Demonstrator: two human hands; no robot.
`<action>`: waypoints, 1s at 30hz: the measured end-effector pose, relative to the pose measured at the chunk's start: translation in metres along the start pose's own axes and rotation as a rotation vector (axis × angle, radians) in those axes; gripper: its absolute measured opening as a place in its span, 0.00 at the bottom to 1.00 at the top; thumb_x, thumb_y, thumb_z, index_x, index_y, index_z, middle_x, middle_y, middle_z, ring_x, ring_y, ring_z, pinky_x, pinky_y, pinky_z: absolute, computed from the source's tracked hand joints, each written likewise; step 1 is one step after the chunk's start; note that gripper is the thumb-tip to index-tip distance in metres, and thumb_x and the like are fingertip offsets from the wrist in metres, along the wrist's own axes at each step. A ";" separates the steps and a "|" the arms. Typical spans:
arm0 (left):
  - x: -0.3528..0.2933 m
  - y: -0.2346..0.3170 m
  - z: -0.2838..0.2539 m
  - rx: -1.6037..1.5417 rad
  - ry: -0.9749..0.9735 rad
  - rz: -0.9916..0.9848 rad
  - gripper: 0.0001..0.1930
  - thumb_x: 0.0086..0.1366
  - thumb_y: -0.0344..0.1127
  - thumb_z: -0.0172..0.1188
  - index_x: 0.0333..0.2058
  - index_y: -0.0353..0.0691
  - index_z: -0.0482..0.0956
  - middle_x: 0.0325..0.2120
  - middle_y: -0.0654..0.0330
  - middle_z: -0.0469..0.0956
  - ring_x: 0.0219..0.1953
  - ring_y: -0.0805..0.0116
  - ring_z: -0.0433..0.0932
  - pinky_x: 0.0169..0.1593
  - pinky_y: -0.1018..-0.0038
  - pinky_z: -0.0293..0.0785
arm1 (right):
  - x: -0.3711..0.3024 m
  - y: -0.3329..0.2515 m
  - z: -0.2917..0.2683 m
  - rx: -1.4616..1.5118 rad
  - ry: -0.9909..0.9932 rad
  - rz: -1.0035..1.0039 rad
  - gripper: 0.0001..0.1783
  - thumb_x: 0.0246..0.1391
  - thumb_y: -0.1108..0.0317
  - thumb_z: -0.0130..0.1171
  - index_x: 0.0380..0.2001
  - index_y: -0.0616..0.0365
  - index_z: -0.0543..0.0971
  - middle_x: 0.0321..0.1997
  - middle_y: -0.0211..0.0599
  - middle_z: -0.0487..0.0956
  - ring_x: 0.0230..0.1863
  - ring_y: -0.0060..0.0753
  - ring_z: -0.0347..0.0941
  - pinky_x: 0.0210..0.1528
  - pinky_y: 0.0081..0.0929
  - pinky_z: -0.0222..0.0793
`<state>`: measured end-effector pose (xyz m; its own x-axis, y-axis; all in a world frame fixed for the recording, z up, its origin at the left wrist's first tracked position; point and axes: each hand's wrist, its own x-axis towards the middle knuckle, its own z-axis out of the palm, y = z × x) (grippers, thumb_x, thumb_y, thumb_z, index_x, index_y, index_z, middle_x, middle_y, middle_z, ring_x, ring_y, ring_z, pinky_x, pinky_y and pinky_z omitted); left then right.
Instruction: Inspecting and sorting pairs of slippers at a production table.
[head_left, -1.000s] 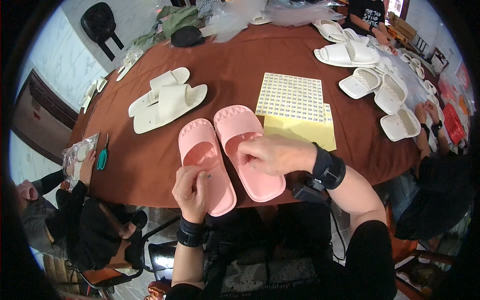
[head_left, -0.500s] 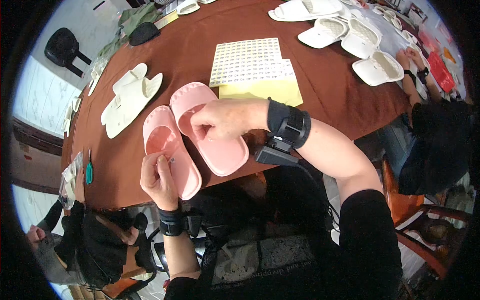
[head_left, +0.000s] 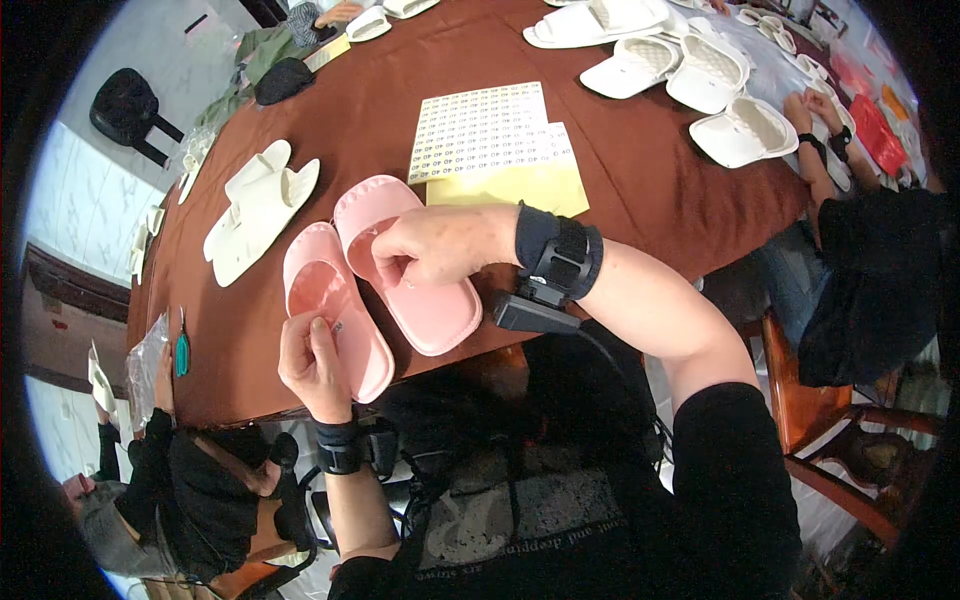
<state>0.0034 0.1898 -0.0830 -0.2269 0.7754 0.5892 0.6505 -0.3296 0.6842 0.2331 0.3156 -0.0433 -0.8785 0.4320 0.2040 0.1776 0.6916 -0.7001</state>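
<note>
Two pink slippers (head_left: 345,335) lie side by side at the table's near edge, toes pointing away from me. My left hand (head_left: 318,362) is closed at the left edge of the left slipper, thumb over its footbed, where a small dark mark shows beside the thumb. My right hand (head_left: 440,248) is curled with its fingertips down on the footbed of the right slipper (head_left: 440,320), just behind the strap. Whatever those fingertips pinch or press is hidden. Beyond the slippers lies a white sheet of small printed labels (head_left: 478,130) over yellow backing paper (head_left: 510,190).
A pair of white slippers (head_left: 262,215) rests on the left of the brown tablecloth (head_left: 640,215), with green-handled scissors (head_left: 182,352) nearer me. Several white slippers (head_left: 745,135) crowd the far right, close to another person's hands (head_left: 815,105). Another person sits at lower left.
The view has shifted slightly, moving the table things a little. Both hands keep nearly the same places on the slippers. At lower left, the other person now holds up a white slipper.
</note>
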 end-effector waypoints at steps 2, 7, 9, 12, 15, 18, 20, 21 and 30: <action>0.000 -0.004 0.000 -0.012 0.016 -0.014 0.05 0.68 0.23 0.54 0.34 0.31 0.78 0.29 0.61 0.77 0.29 0.77 0.73 0.34 0.81 0.69 | 0.000 -0.001 0.000 0.034 0.005 -0.007 0.09 0.51 0.73 0.56 0.35 0.62 0.80 0.37 0.42 0.83 0.40 0.38 0.80 0.43 0.32 0.73; -0.001 -0.003 0.000 -0.016 0.012 0.044 0.04 0.65 0.22 0.56 0.34 0.31 0.79 0.29 0.58 0.77 0.30 0.73 0.74 0.35 0.78 0.70 | 0.001 -0.002 0.001 0.058 0.025 0.044 0.09 0.50 0.75 0.59 0.36 0.63 0.79 0.36 0.41 0.83 0.39 0.36 0.80 0.42 0.32 0.74; 0.000 -0.001 0.000 -0.001 0.032 0.057 0.04 0.64 0.22 0.56 0.34 0.31 0.80 0.29 0.58 0.77 0.30 0.73 0.74 0.35 0.78 0.70 | 0.001 -0.003 0.002 0.067 0.015 0.064 0.09 0.50 0.75 0.59 0.37 0.63 0.79 0.36 0.41 0.83 0.39 0.36 0.80 0.42 0.32 0.74; 0.000 0.003 -0.002 0.026 0.026 0.071 0.03 0.62 0.21 0.58 0.33 0.31 0.80 0.29 0.56 0.77 0.31 0.67 0.76 0.36 0.75 0.71 | -0.002 -0.007 0.001 0.053 0.022 0.073 0.10 0.49 0.76 0.58 0.38 0.63 0.78 0.35 0.41 0.82 0.39 0.36 0.79 0.43 0.32 0.74; -0.001 0.016 -0.007 0.172 -0.069 0.202 0.06 0.56 0.21 0.60 0.34 0.33 0.80 0.31 0.52 0.79 0.37 0.51 0.76 0.43 0.64 0.72 | -0.004 -0.009 0.001 0.041 0.049 0.127 0.11 0.49 0.77 0.56 0.38 0.62 0.78 0.37 0.41 0.82 0.40 0.37 0.78 0.45 0.33 0.73; -0.008 0.042 -0.003 0.144 -0.164 0.330 0.08 0.54 0.22 0.60 0.35 0.35 0.81 0.33 0.55 0.79 0.38 0.53 0.76 0.46 0.63 0.71 | -0.006 -0.004 0.001 0.060 0.064 0.117 0.10 0.50 0.74 0.58 0.38 0.60 0.80 0.37 0.43 0.83 0.41 0.40 0.80 0.46 0.35 0.75; -0.009 0.061 0.001 0.097 -0.238 0.369 0.09 0.54 0.23 0.62 0.36 0.35 0.80 0.36 0.55 0.79 0.40 0.54 0.76 0.48 0.62 0.71 | -0.004 -0.003 0.003 0.058 0.053 0.095 0.10 0.50 0.75 0.57 0.38 0.60 0.80 0.38 0.43 0.83 0.42 0.41 0.80 0.46 0.36 0.75; -0.011 0.059 0.004 0.091 -0.278 0.389 0.11 0.54 0.26 0.65 0.38 0.35 0.80 0.39 0.56 0.79 0.42 0.54 0.75 0.49 0.62 0.70 | -0.005 -0.004 0.003 0.076 0.061 0.092 0.10 0.50 0.75 0.57 0.38 0.60 0.80 0.38 0.42 0.83 0.42 0.41 0.80 0.47 0.36 0.74; -0.015 0.055 0.018 0.189 -0.370 0.437 0.11 0.56 0.29 0.65 0.39 0.38 0.82 0.44 0.59 0.80 0.43 0.56 0.75 0.50 0.63 0.66 | -0.006 -0.009 0.002 0.015 0.046 0.114 0.08 0.51 0.73 0.58 0.37 0.59 0.80 0.37 0.42 0.83 0.43 0.42 0.80 0.46 0.36 0.74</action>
<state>0.0554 0.1696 -0.0622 0.3354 0.7368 0.5870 0.7521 -0.5847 0.3042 0.2361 0.3060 -0.0397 -0.8320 0.5332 0.1535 0.2680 0.6284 -0.7303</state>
